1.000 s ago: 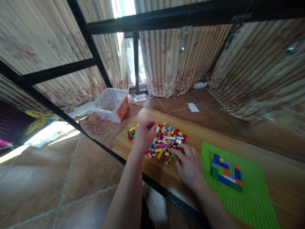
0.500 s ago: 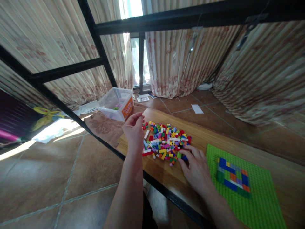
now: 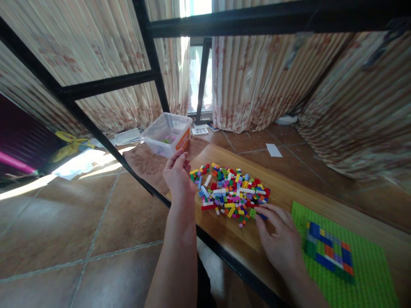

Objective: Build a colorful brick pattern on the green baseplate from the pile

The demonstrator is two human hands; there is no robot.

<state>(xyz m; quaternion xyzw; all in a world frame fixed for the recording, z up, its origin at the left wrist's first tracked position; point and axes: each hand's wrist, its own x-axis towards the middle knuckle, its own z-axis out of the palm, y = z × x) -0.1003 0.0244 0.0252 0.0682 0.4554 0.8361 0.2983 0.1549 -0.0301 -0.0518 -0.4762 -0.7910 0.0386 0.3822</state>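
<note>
A heap of small coloured bricks (image 3: 231,191) lies on the wooden table (image 3: 289,188). My left hand (image 3: 177,176) hovers at the heap's left edge, raised, with its fingers curled together; what they hold is hidden. My right hand (image 3: 280,239) rests on the table at the heap's right front, fingertips pinched on a blue brick (image 3: 261,216). To the right lies a green baseplate (image 3: 359,273) with a flat patch of blue, red, white and green bricks (image 3: 328,251) on it.
A clear plastic tub (image 3: 167,139) with an orange label stands on a brown cloth left of the table. A black metal frame (image 3: 154,77) crosses the view above. Curtains hang behind, and tiled floor lies below and to the left.
My left hand rose from the heap and drew back to its left edge with fingers closed. My right hand slid a little along the heap's front edge. The camera shifted left.
</note>
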